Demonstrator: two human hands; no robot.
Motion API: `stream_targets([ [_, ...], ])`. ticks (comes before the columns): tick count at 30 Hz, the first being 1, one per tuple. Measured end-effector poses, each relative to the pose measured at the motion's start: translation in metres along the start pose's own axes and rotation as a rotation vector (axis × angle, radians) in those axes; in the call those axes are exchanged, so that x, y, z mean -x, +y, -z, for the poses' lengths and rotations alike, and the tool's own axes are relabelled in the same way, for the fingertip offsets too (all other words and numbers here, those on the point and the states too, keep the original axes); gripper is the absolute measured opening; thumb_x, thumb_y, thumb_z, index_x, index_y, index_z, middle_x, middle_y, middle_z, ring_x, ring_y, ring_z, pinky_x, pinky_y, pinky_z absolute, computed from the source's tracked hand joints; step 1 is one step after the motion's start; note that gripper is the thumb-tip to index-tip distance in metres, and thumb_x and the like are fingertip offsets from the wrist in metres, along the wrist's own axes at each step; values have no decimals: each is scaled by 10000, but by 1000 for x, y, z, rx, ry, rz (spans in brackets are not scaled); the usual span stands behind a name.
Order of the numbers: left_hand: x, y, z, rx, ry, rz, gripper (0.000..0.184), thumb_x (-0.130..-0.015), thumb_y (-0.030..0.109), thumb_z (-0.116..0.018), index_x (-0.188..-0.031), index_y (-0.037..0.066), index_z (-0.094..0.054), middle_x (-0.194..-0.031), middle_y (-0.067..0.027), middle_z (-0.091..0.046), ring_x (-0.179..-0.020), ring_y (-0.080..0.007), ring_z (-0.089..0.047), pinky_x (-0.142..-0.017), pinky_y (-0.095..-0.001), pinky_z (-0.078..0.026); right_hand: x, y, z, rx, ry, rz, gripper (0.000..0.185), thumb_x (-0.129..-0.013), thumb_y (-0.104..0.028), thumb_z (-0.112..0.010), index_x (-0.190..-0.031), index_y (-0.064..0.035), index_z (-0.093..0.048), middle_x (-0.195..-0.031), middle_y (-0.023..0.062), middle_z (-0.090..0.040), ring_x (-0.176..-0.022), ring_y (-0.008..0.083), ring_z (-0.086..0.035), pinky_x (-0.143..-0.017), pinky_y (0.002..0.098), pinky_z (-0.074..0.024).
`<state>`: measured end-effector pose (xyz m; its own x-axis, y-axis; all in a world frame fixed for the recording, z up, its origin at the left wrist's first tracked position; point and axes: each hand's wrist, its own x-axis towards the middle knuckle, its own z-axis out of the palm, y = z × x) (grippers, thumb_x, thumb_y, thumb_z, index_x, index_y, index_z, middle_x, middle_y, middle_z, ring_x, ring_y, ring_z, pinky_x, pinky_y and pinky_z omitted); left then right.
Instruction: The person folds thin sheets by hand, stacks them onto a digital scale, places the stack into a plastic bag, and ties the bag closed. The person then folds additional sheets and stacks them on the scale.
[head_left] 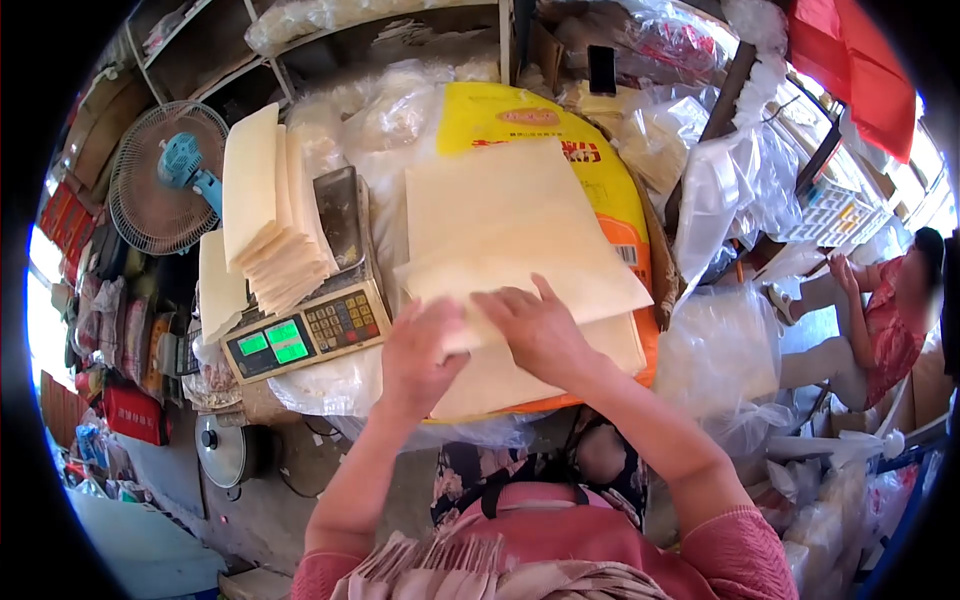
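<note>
A large, thin cream-coloured sheet [500, 215] lies in front of me on further sheets of the same kind [490, 385]. Along its near edge, my left hand [420, 350] has its fingers curled on the sheet, slightly blurred. My right hand [540, 335] grips the same edge close beside it, fingers bent over the sheet. Beneath the sheets is a yellow and orange printed sack [610, 180]. To the left stands a digital scale [330, 325] with green displays, bearing a folded stack of similar cream sheets [275, 215].
An electric fan [165, 175] stands at the far left, with a lidded pot [225, 445] on the floor below. A black phone [602, 70] lies at the back. Clear plastic bags [725, 345] crowd the right side, where another person [880, 310] sits.
</note>
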<state>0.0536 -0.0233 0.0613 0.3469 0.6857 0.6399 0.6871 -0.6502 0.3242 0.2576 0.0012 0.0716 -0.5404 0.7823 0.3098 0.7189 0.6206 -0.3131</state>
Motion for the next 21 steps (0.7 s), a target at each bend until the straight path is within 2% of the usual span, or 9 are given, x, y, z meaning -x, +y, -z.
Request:
stream_targets([
  [4,20,-42,-36,502,707,597,566,-722,-26,-694,-1237,10,-464,-1268,-141,-517,-1202,-261,-493,-1032,-359,-378,12,3,45,-256,239,370,427,-721,-13,-569,-1146,-60,-575,-1175,127,-602,-1105,309,-566,-983,463,-395],
  [5,31,-45,-25,556,465,582,670,-802,37,-665,-1367,-5,-306,-1399,-135,-367,-1279,-224,-390,-1057,-348,-343,22,5,53,-197,232,403,405,-704,16,-562,-1100,-60,-600,-1173,116,-604,-1103,295,-571,-961,437,-422],
  [8,68,-65,-41,368,165,457,529,-849,128,-651,-1309,-1,-424,-1281,-148,-502,-1180,-275,-489,-1024,-372,-367,60,36,28,-187,146,226,404,-698,3,-587,-1100,-30,-613,-1152,121,-619,-1101,287,-579,-942,379,-446],
  [10,62,-61,-19,306,-86,-79,478,-821,140,-675,-1263,38,-521,-1137,-174,-617,-1095,-315,-564,-966,-378,-409,91,68,-7,-690,7,-60,293,-746,-79,-641,-1036,-34,-646,-1076,116,-654,-1067,256,-606,-890,315,-471],
  [12,64,-41,-18,469,-386,632,514,-775,120,-694,-1257,55,-526,-1019,-148,-665,-1048,-333,-591,-946,-395,-419,96,80,-24,-777,30,-409,218,-813,-188,-656,-960,-27,-647,-945,132,-674,-940,217,-646,-762,305,-487],
  [15,36,-29,-28,496,-91,920,569,-762,188,-715,-1278,63,-509,-1144,-145,-618,-1122,-334,-549,-996,-439,-374,65,75,-14,-472,-1,-771,287,-844,-234,-636,-978,18,-615,-829,182,-656,-816,253,-654,-674,371,-472],
  [18,30,-29,-49,-233,30,223,640,-763,329,-721,-1301,76,-486,-1287,-152,-526,-1210,-332,-479,-1050,-496,-294,48,73,-14,-293,-2,-738,410,-813,-299,-685,-1088,-11,-588,-906,126,-639,-733,269,-582,-680,369,-471],
  [19,34,-33,-53,-282,-267,155,684,-768,421,-692,-1318,83,-468,-1388,-152,-427,-1274,-321,-415,-1082,-515,-236,46,74,-16,-196,61,-666,500,-802,-329,-691,-1172,-31,-535,-1010,141,-613,-814,292,-590,-736,367,-475],
  [21,38,-36,-54,-305,-341,98,652,-785,412,-671,-1312,84,-472,-1378,-146,-442,-1272,-326,-418,-1077,-521,-246,44,75,-23,-11,181,-519,699,-782,-390,-704,-1339,-71,-427,-1218,169,-562,-974,338,-607,-849,365,-481],
])
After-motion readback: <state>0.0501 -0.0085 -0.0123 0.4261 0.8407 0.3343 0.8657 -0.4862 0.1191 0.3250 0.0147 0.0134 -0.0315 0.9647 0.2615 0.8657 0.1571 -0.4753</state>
